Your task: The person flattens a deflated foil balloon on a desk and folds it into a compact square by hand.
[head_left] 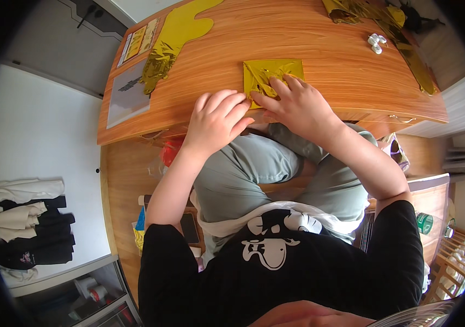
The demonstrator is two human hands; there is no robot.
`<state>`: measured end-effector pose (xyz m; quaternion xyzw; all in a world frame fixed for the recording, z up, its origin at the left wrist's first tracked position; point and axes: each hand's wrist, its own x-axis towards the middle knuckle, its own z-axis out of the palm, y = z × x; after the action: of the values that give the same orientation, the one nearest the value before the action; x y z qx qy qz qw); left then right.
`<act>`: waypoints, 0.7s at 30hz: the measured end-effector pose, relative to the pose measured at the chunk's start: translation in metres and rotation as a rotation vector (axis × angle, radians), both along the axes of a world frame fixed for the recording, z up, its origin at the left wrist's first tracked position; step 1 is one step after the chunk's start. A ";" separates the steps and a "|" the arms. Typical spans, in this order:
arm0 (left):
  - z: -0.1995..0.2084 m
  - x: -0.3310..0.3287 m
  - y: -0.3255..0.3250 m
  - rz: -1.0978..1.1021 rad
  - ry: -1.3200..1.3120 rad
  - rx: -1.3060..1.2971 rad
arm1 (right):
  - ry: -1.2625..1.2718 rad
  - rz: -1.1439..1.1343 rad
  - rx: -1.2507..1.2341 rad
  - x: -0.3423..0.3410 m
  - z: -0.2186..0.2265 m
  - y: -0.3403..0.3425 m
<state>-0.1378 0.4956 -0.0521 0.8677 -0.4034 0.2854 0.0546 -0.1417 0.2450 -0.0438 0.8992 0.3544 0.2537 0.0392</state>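
Observation:
A square of shiny gold foil (259, 66), wrinkled in its middle, lies flat near the front edge of the wooden desk (216, 62). My right hand (301, 109) rests on it with spread fingers, the fingertips pressing on the creased part. Just left of the square, my left hand (214, 120) lies at the desk's edge, its fingers stretched out and the fingertips close to the foil's lower left corner. I cannot tell whether those fingertips touch the foil. Part of the square is hidden under my right fingers.
A larger gold foil sheet (175, 38) spreads over the far left, beside a printed card (138, 42) and a grey sheet (129, 97). More crumpled foil (396, 41) trails down the right side, near small white pieces (375, 43). A drawer handle (402, 119) juts from the desk's front.

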 end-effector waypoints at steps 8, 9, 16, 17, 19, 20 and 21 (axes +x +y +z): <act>0.002 0.007 0.004 -0.108 0.072 0.029 | 0.097 -0.045 -0.006 -0.001 0.002 0.001; 0.002 0.008 0.005 -0.115 0.071 0.031 | 0.097 -0.045 -0.005 -0.001 0.002 0.002; 0.010 0.008 0.004 -0.127 0.098 0.047 | 0.055 -0.047 0.041 -0.001 -0.003 0.002; 0.012 0.009 0.003 -0.128 0.097 0.046 | -0.006 -0.028 0.064 -0.001 -0.006 0.001; 0.017 0.012 -0.001 -0.136 0.119 0.084 | 0.027 -0.031 0.139 -0.001 -0.009 0.000; 0.021 0.015 -0.003 -0.135 0.117 0.086 | 0.060 -0.029 0.218 -0.002 -0.009 0.000; 0.024 0.019 -0.005 -0.151 0.174 0.047 | 0.058 -0.028 0.219 -0.002 -0.009 -0.002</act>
<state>-0.1188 0.4910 -0.0282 0.8574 -0.4677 0.1945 0.0904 -0.1435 0.2433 -0.0533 0.9099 0.3129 0.2644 -0.0658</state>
